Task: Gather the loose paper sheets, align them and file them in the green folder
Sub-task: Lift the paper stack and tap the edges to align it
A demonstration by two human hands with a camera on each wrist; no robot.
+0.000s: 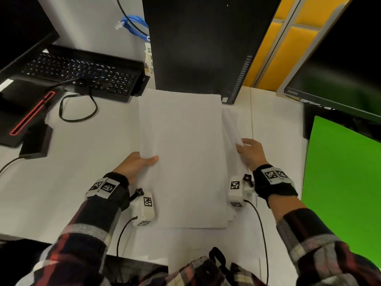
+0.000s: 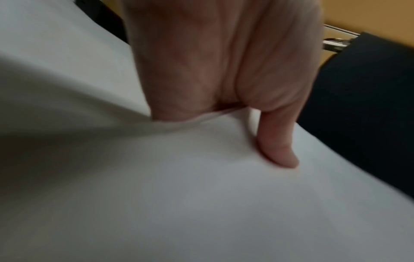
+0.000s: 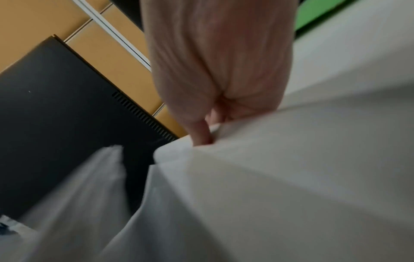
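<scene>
Gripping paper stack (image 1: 185,151) edges, both hands; green folder (image 1: 342,182) right.

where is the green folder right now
In the head view the flat green folder lies on the white desk at the far right, beyond the right hand gripping the white paper sheets, just below a dark monitor.

The head view looks forward and down from above the desk (image 1: 82,153), taking in both forearms. Each wrist view sits very close behind its own hand, looking along it: the left hand (image 2: 212,70) fills the upper frame, the right hand (image 3: 219,67) likewise. All three share the paper sheets (image 1: 185,153) and the black computer case (image 1: 202,44).
</scene>
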